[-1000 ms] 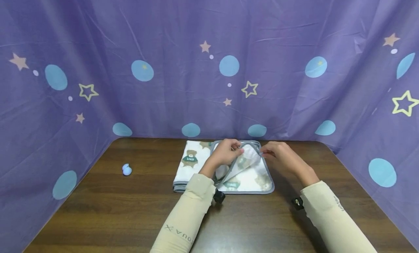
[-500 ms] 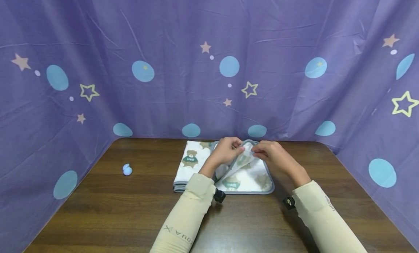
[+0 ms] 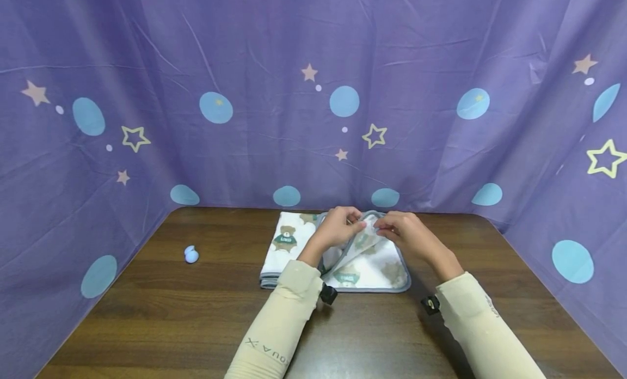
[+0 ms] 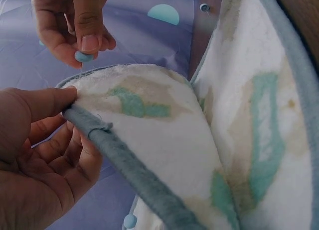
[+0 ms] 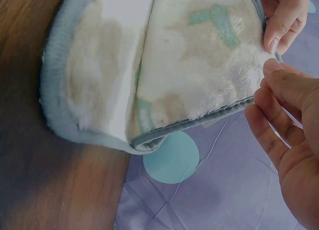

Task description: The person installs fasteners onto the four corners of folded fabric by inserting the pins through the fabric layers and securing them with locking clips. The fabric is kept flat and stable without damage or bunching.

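A white fleece blanket [image 3: 379, 267] with brown bear prints and grey edging lies folded on the table. My left hand [image 3: 334, 227] pinches its lifted corner [image 4: 94, 90] between thumb and fingers. From the right, my right hand [image 3: 410, 231] comes close to that corner. In the left wrist view its thumb and fingers pinch the light-blue head of a pin [image 4: 83, 57]. A thin shaft runs from the head down to the corner beside my left thumb. Whether it pierces the fabric is hidden. A small blue ball [image 4: 130, 220] shows at the blanket's edge.
On the brown wooden table [image 3: 196, 324], a small light-blue object [image 3: 191, 255] lies toward the left. A purple curtain [image 3: 274, 85] with stars and ovals hangs behind the table and along both sides.
My right hand has moved left toward the lifted corner and then stayed nearly still. My left hand keeps its hold on the blanket in the same place.
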Motion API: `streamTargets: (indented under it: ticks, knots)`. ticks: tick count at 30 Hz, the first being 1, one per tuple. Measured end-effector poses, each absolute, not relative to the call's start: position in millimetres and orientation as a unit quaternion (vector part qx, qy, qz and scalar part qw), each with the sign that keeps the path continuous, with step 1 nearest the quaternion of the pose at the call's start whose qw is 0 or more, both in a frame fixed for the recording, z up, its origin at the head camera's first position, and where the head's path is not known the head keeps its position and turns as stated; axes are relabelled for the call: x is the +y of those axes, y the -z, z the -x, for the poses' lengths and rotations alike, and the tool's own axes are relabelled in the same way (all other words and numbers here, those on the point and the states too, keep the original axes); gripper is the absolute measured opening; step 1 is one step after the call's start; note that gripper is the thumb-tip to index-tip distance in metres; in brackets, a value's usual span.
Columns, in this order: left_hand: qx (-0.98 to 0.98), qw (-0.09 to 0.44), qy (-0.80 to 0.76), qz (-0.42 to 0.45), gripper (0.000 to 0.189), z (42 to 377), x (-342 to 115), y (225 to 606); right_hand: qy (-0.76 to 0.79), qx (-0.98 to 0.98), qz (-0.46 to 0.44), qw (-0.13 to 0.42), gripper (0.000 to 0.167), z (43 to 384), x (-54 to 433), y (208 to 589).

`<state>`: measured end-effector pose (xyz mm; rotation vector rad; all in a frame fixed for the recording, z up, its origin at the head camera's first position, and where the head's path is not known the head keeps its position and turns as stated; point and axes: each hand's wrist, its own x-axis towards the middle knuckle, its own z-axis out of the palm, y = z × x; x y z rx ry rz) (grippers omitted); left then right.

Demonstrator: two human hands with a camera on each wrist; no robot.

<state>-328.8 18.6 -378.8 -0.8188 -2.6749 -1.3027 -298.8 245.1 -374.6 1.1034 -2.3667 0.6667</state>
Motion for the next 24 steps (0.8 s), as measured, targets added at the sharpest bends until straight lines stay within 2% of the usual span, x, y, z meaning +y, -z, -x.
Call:
streamTargets:
  ticks: [16,24]
  knots:
    - [-0.863,0.02,0.425,0.273,0.023,329,17,381,-0.27,-0.85,-0.39,0.228,0.018,312,240,385]
    - [-0.865,0.029,0.419,0.273,0.019,329,16,378,-0.295,-0.85,-0.365,0.24,0.011,317,235,387]
